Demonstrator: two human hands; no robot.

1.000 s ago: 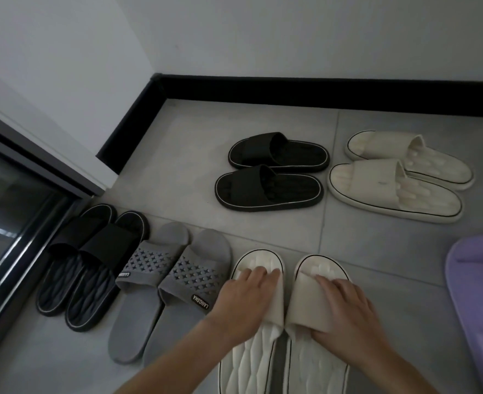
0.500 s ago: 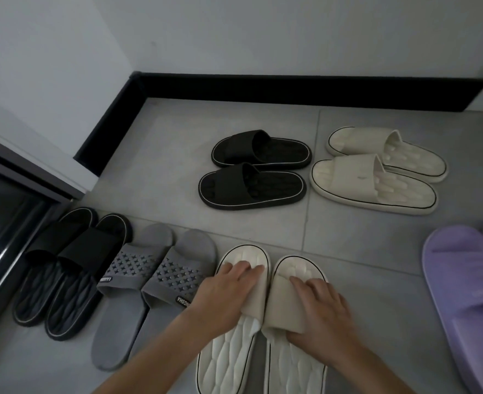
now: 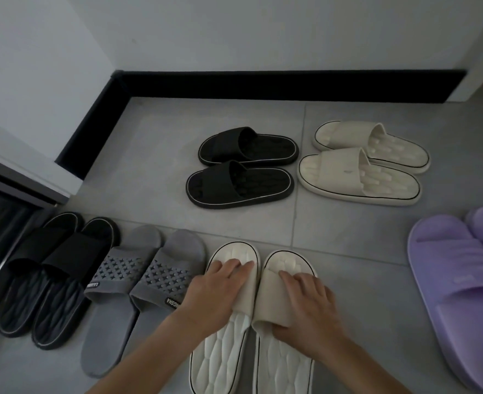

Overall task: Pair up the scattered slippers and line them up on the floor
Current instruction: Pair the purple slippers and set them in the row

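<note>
Hardly shifted since a second ago: white pair [image 3: 223,354], lower centre, beside grey pair [image 3: 126,280] and black pair [image 3: 49,280], left hand [image 3: 214,294] flat on one strap, right hand [image 3: 308,311] pinching the other; upper black pair [image 3: 234,177], cream pair [image 3: 357,172], purple pair [image 3: 456,285] seemingly not yet aligned.

home, by a door | grey tile floor [image 3: 155,166] | white wall with black baseboard [image 3: 263,88] | sliding door track [image 3: 12,180] | many house slippers [image 3: 240,177] in pairs
</note>
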